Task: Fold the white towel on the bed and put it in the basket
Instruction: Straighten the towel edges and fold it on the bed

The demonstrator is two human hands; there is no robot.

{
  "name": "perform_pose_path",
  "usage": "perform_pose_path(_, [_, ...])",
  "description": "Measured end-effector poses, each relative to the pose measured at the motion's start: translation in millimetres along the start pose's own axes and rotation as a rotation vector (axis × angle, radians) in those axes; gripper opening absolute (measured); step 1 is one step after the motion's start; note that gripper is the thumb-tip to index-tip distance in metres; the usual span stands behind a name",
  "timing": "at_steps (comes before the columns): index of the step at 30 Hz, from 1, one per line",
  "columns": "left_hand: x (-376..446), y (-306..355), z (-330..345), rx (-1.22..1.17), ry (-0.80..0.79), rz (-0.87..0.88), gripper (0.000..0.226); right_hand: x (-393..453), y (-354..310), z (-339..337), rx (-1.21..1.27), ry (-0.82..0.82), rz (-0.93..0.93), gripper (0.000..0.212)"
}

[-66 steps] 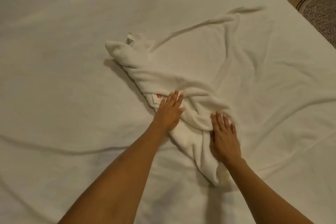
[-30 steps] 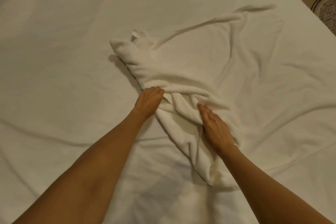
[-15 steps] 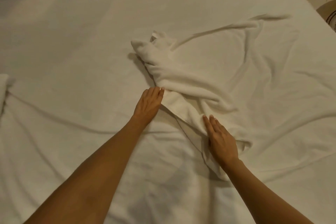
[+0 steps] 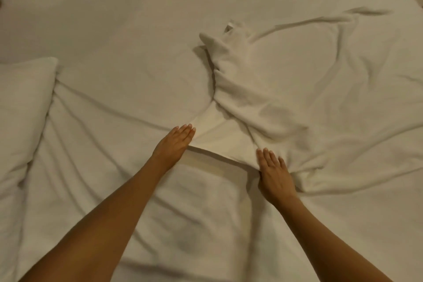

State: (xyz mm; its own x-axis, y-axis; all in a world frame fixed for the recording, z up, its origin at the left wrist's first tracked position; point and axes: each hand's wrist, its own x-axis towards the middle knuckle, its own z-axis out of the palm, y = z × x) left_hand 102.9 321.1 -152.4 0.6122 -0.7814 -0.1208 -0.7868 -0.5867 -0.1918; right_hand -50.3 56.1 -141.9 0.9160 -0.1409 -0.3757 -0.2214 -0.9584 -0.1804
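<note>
So in the head view, the near edge of the white towel (image 4: 263, 103) is now being pulled apart sideways: compared to half a second back, the left hand (image 4: 175, 142) is planted further out to the left and the right hand (image 4: 275, 173) is pressed on the opposite end, and a flat, taut strip of cloth is opened up between them where a bunched twist was seen before. Both hands are laid flat, fingers held together and extended, nothing pinched. The rest of the towel is left rumpled in a ridge across the bed (image 4: 114, 30), a pillow (image 4: 20, 110) is now caught at the left, and no basket is shown. Folding probably isn't started yet; it's being spread out first.
</note>
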Motion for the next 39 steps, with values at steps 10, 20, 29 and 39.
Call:
perform_pose_path(10, [-156.2, -61.4, -35.6, 0.084, -0.012, -0.149, 0.055, -72.7, -139.4, 27.5, 0.151, -0.071, -0.14, 0.06])
perform_pose_path(20, [-316.1, -73.1, -11.4, -0.014, -0.334, -0.612, 0.044, -84.5, -251.3, 47.9, 0.137, -0.189, -0.334, 0.057])
perform_pose_path(29, [-297.6, -11.0, 43.5, -0.253, -0.378, -0.426, 0.063, -85.5, -210.5, 90.5, -0.005, -0.36, -0.312, 0.091])
perform_pose_path(39, [-284.9, 7.2, 58.2, -0.535, -0.607, -0.656, 0.067, -83.5, -165.0, 108.1, -0.074, -0.336, 0.023, 0.062])
